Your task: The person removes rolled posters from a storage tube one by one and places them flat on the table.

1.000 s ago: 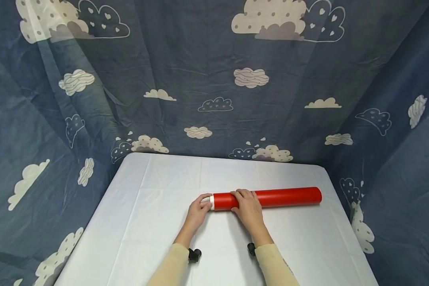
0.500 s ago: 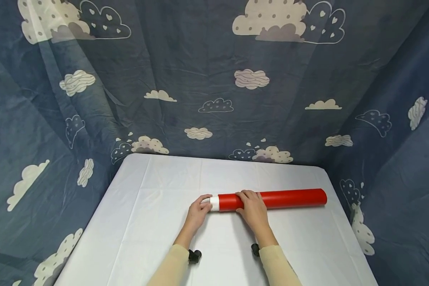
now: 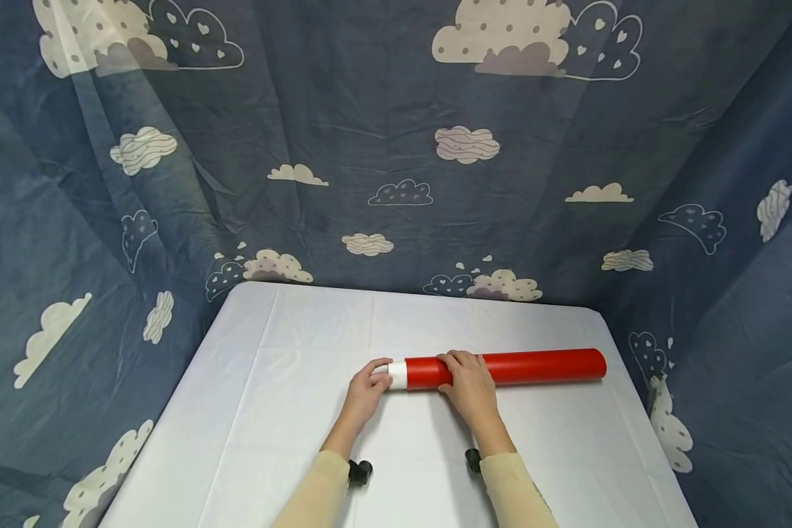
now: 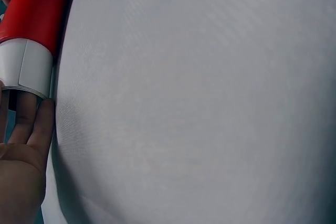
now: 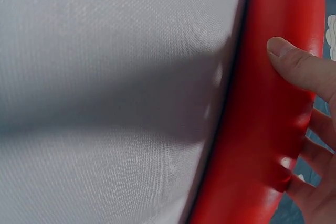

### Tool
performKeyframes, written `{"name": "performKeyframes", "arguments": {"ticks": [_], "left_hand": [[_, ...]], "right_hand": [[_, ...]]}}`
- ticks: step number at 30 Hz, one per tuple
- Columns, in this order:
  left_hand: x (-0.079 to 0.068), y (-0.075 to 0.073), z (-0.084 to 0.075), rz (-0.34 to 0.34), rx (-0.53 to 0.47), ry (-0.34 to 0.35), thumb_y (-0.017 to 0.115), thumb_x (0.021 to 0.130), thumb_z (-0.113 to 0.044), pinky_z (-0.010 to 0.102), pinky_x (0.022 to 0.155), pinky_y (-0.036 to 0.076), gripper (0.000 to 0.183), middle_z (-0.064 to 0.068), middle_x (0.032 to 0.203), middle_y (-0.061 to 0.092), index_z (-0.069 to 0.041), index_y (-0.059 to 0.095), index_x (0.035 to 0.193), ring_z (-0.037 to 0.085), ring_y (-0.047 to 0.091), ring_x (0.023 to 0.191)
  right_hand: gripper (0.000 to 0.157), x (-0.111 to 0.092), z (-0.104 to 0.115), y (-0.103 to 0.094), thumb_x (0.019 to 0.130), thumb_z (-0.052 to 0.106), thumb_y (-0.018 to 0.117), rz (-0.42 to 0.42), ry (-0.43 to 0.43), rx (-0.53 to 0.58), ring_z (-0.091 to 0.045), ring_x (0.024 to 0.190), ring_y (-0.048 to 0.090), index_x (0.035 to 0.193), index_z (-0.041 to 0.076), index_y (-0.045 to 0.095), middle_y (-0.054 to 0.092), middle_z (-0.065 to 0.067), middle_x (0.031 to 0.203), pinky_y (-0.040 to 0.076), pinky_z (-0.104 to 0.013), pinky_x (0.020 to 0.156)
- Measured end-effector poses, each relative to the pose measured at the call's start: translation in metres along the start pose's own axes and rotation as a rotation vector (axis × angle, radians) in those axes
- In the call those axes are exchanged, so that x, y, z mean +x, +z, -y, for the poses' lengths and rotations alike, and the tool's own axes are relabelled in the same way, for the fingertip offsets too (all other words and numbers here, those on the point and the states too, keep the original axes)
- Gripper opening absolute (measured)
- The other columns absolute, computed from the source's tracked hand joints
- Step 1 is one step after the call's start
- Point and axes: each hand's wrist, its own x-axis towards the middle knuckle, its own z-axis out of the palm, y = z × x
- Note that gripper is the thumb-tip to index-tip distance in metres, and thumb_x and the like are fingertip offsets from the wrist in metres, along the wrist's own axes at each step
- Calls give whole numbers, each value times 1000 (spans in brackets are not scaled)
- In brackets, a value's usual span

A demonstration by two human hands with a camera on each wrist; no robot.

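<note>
A long red tube lies crosswise on the white-covered table. From its left end sticks a short length of a white roll; the left wrist view shows an overlapping edge along this white roll and layers at its rim. My left hand holds the roll's outer end, some fingers reaching into its opening; its thumb is mostly out of the left wrist view. Over the red tube, near its left part, my right hand grips from above. In the right wrist view the right thumb presses the tube's near side and the fingers go round the far side.
White cloth covers the table, whose far edge meets a dark blue cloud-patterned curtain. The curtain also hangs along both sides. Black wrist cameras sit on both wrists, below pale yellow sleeves.
My right hand has moved a little to the right with the red tube, mostly in the first half second. More of the white roll shows now. My left hand has stayed in place.
</note>
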Motion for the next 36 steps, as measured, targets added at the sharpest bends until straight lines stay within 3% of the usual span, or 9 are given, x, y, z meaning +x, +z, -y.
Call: {"name": "performKeyframes", "arguments": {"ticks": [13, 36], "left_hand": [[0, 0, 1, -6, 2, 21, 71, 100, -12, 26, 89, 53, 34, 13, 116, 81, -17, 70, 134, 14, 72, 104], [3, 1, -1, -8, 36, -8, 70, 102, -14, 26, 86, 50, 35, 10, 117, 81, -20, 69, 137, 13, 70, 102]], "right_hand": [[67, -1, -5, 0, 77, 17, 97, -6, 14, 5, -34, 135, 58, 137, 17, 69, 69, -10, 137, 36, -63, 125], [66, 0, -19, -6, 76, 14, 97, -6, 40, 4, -34, 135, 59, 136, 16, 69, 69, -11, 137, 36, -63, 125]]}}
